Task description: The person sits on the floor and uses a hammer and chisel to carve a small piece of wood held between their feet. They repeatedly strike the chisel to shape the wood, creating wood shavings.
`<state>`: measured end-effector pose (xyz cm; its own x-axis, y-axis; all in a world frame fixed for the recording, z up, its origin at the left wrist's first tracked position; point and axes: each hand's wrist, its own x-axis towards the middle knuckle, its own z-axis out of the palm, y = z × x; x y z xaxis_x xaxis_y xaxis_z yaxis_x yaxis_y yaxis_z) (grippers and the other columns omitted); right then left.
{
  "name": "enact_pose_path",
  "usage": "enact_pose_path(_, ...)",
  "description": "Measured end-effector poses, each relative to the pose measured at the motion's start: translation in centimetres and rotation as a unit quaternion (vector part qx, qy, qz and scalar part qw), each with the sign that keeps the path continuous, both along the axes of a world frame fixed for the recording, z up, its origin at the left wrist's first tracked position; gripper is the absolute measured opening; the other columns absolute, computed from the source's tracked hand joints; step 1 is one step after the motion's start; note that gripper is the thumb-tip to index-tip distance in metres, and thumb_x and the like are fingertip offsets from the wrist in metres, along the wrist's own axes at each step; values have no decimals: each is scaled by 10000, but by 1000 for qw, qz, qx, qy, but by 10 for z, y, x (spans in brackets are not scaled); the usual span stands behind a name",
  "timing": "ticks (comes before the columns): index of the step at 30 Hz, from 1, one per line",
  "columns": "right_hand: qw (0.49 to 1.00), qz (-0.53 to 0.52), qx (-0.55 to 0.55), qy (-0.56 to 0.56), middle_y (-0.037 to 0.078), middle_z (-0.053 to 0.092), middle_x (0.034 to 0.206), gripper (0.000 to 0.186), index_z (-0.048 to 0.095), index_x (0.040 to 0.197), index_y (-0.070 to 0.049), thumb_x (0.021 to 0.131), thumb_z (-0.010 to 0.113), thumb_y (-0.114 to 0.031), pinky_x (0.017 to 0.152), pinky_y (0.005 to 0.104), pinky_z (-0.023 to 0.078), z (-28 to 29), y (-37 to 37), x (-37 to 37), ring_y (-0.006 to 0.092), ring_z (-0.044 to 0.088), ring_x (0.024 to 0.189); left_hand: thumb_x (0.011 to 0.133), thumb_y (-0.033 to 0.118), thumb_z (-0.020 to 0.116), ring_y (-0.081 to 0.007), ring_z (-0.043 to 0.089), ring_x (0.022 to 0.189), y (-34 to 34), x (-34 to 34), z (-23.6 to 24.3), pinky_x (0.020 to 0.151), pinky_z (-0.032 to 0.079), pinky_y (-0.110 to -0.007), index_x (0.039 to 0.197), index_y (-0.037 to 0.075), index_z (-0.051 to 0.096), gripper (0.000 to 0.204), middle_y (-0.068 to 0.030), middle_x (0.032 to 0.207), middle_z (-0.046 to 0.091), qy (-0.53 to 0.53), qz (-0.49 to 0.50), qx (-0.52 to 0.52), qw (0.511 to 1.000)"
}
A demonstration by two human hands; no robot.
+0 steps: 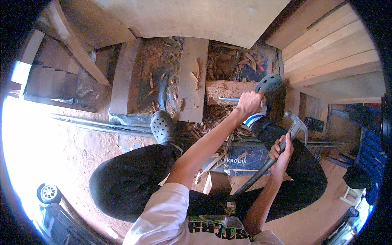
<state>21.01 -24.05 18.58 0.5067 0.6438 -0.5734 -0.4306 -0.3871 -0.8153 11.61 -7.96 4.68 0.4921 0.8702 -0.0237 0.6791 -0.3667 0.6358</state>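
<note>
My left hand is closed around a chisel, whose bluish metal blade sticks out leftward from the fist. The blade lies along the near side of a reddish-brown wood block, and the fist is beside my right clog. In my right hand is a claw hammer, gripped partway up its long dark handle. The hammer's head points up and away from me, to the right of the block and apart from the chisel. The handle's lower end reaches back toward my lap.
My grey clogs rest either side of a flat timber. Wood chips litter the ground. A large plywood sheet spans the far side; stacked planks stand right. A dark car is lower left, blue slatted seating right.
</note>
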Motion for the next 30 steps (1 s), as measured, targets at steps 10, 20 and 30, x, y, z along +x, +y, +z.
enact_pose_path(10,999,24,21,6,-40,373,531,332,479,793,-156,893,553,-463,329,230,221,2,-3,-6,63,311,351,746,158,591,-379,622,622,-8,-55,-9,533,497,-479,912,56,530,204,-196,697,622,-105,12,142,984)
enact_pose_path(20,998,30,38,27,-43,371,537,327,474,798,-155,901,555,-454,338,210,227,0,-3,-10,46,311,365,646,127,636,-350,571,687,-41,-75,-16,601,459,-448,904,50,539,287,-143,722,561,-250,-2,217,944)
enact_pose_path(30,995,54,76,47,-53,374,542,345,448,801,-148,895,568,-458,345,187,241,6,-12,-11,27,315,371,637,174,694,-321,573,905,-133,-80,-51,837,463,-423,955,39,544,376,-138,898,590,-192,-97,136,967)
